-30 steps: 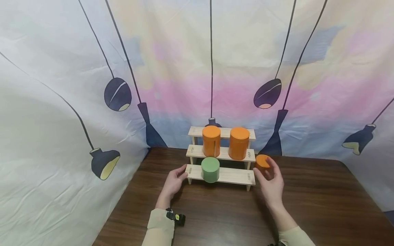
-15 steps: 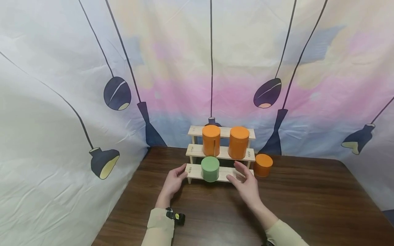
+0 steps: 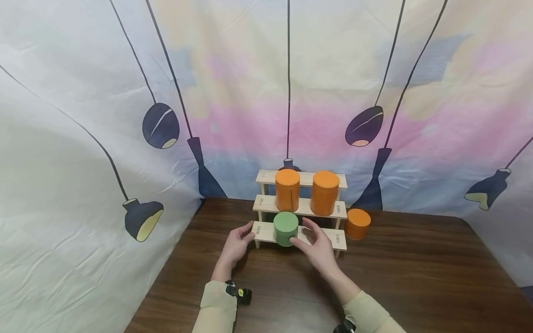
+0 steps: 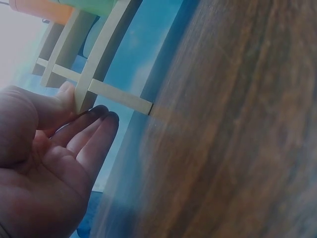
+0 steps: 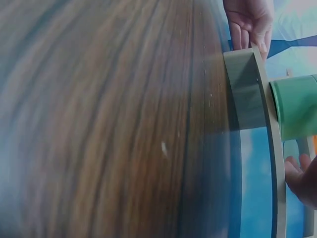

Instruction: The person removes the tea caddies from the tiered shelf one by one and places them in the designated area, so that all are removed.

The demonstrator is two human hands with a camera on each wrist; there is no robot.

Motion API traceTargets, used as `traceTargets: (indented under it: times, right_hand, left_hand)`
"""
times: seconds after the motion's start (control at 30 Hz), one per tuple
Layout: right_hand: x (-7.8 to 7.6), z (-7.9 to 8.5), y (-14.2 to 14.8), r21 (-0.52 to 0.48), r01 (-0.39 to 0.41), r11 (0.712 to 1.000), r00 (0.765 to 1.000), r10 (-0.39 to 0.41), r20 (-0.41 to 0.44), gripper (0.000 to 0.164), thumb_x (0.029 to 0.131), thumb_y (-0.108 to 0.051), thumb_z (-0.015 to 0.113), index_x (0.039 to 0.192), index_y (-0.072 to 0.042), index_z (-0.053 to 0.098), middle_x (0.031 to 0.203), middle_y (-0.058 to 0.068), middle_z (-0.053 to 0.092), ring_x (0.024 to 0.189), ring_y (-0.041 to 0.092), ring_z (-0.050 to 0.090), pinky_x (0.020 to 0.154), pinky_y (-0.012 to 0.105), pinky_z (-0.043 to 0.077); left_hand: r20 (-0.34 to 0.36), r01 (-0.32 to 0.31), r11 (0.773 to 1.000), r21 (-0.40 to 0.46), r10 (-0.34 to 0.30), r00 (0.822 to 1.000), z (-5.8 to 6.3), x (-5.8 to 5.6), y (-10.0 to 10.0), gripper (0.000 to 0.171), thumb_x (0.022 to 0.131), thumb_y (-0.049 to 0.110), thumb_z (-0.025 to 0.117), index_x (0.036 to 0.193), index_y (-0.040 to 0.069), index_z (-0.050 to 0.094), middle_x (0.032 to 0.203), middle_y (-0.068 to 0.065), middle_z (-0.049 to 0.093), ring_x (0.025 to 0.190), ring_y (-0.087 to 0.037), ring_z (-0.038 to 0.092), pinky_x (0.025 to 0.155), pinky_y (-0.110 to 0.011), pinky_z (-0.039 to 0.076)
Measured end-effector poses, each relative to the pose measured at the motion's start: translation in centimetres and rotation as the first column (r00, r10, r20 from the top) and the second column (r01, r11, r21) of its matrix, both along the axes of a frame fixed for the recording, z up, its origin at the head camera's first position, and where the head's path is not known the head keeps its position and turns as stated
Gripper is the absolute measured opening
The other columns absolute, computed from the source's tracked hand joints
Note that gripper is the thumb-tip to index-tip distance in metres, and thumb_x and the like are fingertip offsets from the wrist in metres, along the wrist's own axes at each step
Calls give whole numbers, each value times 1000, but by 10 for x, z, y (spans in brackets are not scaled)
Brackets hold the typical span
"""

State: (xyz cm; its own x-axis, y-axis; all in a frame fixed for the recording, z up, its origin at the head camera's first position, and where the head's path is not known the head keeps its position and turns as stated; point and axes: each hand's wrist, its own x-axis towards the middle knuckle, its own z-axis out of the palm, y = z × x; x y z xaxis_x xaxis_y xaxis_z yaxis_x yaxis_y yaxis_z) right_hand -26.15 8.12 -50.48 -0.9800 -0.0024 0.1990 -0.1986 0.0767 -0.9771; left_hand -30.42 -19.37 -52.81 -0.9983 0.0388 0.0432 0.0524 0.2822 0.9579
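Observation:
A three-tier wooden step shelf (image 3: 322,237) stands on the table. My left hand (image 3: 235,248) pinches the left end of its lowest plank; in the left wrist view the thumb (image 4: 65,101) lies against that plank end. On the lowest tier sits a short green tin (image 3: 285,229) with a lid, upright. My right hand (image 3: 319,252) is just right of it, thumb and forefinger spread; the thumb tip is at the tin's front edge, though contact cannot be told. In the right wrist view the green tin (image 5: 297,106) stands apart from the visible right fingers (image 5: 293,171).
Two tall orange tins, a left one (image 3: 287,190) and a right one (image 3: 325,193), stand on the middle tier. A short orange tin (image 3: 357,224) is on the dark wood table (image 3: 416,268) at the shelf's right. Behind hangs a cloth backdrop (image 3: 250,92) printed with lamps.
My right hand has left the short orange tin beside the shelf and moved left across the lowest tier to the green tin. My left hand stays at the shelf's left end.

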Motion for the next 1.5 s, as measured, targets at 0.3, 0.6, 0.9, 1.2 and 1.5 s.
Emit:
traceTargets:
  times: [0.3, 0.6, 0.9, 1.2, 1.5]
  right_hand:
    - [-2, 1, -14, 3, 38, 999, 999, -38, -1, 76, 87, -18, 93, 153, -6, 57, 153, 17, 58, 139, 37, 57, 121, 49, 41]
    - [-2, 0, -25, -29, 59, 998, 998, -60, -14, 78, 85, -14, 94, 152, -4, 56, 152, 16, 59, 142, 35, 54, 123, 49, 38]
    - [-1, 2, -32, -29, 78, 997, 997, -78, -23, 79, 84, -9, 94, 152, -2, 55, 152, 18, 58, 144, 35, 52, 123, 45, 39]
    - [-4, 3, -34, 24, 80, 997, 995, -78, -54, 84, 82, -10, 95, 154, -2, 53, 155, 19, 56, 146, 36, 51, 122, 47, 40]
    - [-5, 1, -35, 64, 96, 993, 994, -93, -50, 84, 82, -11, 95, 153, -1, 53, 154, 21, 57, 145, 39, 52, 120, 50, 41]
  left_hand:
    - [4, -17, 1000, 17, 17, 1000, 3, 0, 1, 47, 109, 5, 59, 155, -2, 53, 160, -19, 50, 150, -37, 45, 124, -56, 34]
    - [9, -23, 999, 40, 23, 1000, 3, 1, 4, 45, 109, 4, 58, 154, -3, 55, 157, -24, 52, 141, -37, 56, 118, -55, 43]
    - [8, -22, 999, 43, 22, 1000, 4, 2, 4, 45, 109, 3, 58, 154, -3, 54, 156, -25, 53, 138, -37, 58, 118, -56, 43]
    - [12, -32, 999, 43, 31, 999, 4, 1, 4, 44, 109, 5, 58, 153, -1, 56, 157, -24, 52, 139, -37, 57, 118, -56, 42]
    - [14, -31, 998, 46, 31, 999, 2, 3, 4, 45, 109, 4, 59, 153, -2, 55, 157, -24, 53, 136, -35, 60, 116, -53, 46]
